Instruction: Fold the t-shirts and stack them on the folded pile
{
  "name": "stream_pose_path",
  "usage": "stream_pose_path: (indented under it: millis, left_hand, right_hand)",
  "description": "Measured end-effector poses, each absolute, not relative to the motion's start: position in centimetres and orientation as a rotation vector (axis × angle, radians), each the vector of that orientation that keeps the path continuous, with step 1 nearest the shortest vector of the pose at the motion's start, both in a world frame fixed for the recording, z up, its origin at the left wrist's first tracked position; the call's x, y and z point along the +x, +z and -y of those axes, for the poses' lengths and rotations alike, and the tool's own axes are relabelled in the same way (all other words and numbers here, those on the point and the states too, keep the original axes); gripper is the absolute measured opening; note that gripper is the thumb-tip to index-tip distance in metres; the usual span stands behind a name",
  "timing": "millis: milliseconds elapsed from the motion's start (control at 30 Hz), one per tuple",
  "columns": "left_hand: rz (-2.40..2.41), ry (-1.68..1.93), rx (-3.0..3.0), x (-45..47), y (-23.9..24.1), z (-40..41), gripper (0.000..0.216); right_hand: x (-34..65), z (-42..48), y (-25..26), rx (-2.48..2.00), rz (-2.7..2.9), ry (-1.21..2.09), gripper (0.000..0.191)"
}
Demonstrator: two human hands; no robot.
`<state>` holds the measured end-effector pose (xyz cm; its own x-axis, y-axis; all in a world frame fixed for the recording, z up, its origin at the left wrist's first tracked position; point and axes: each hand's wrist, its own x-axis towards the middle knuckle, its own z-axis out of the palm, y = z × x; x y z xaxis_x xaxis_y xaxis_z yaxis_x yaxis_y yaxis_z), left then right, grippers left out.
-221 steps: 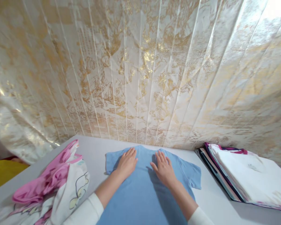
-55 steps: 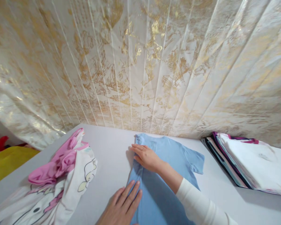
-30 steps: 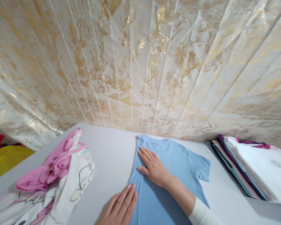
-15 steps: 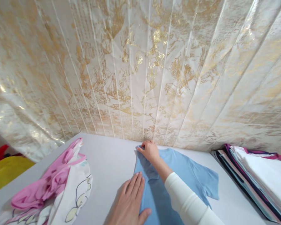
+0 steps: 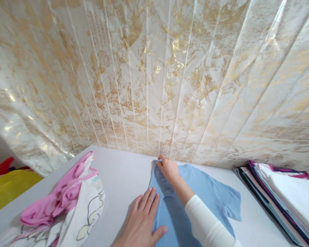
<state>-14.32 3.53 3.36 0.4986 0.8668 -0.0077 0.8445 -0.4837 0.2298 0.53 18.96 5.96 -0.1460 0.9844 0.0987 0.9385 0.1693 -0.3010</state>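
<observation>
Blue T-shirt (image 5: 206, 188): flat before you on the white table (image 5: 121, 171), its body running out of view nearest you, its collar end close to the table's far edge. The side on your left is folded inward, that sleeve laid over the body; the other sleeve spreads toward your right.
Left hand (image 5: 141, 216): palm down and released, your fingers extended over the shirt's folded edge, thumb spread across the blue fabric.
White sleeve (image 5: 208, 223): on your right forearm, crossing above the shirt's body.
Pink-and-white garment (image 5: 56, 206): crumpled along the table's left edge, its tip near the far left corner; dark cartoon outlines mark the white part.
Folded clothes stack (image 5: 290, 195): toward the table's right side, reaching the far edge, white fabric on top, magenta trim at its far end.
Right hand (image 5: 168, 168): grasping the shirt, your thumb and forefinger pinching the folded shoulder.
Yellow cloth (image 5: 12, 187): beyond the left edge, red cloth (image 5: 2, 168) just behind.
Curtain (image 5: 154, 85): cream with metallic gold, hanging along the far edge.
</observation>
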Motion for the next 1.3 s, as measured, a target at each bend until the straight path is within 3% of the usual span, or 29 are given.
stream_pose_path:
  millis: [233,433,800,1067,1300]
  left_hand:
    - [-1.717,0.261,2.451,-12.5,5.0,-9.7,0.053]
    - [-1.996,0.384,2.317,-12.9,5.3,-18.7,0.033]
    - [-1.904,0.511,2.347,-12.2,5.3,-20.9,0.018]
    - [-1.750,0.615,2.377,-11.9,6.0,-18.8,0.028]
    - [-1.635,0.571,2.478,-12.1,4.4,-17.5,0.033]
  right_hand:
    - [3.3,-16.4,6.4,-1.822,2.165,0.270,0.025]
    - [4.0,-16.0,6.4,-1.842,2.139,0.296,0.014]
    - [5.3,-15.9,7.6,-1.982,2.107,0.491,0.032]
    - [5.9,-15.9,8.9,-1.921,2.044,0.789,0.023]
    - [6.6,-15.1,8.9,-1.908,1.919,1.118,0.038]
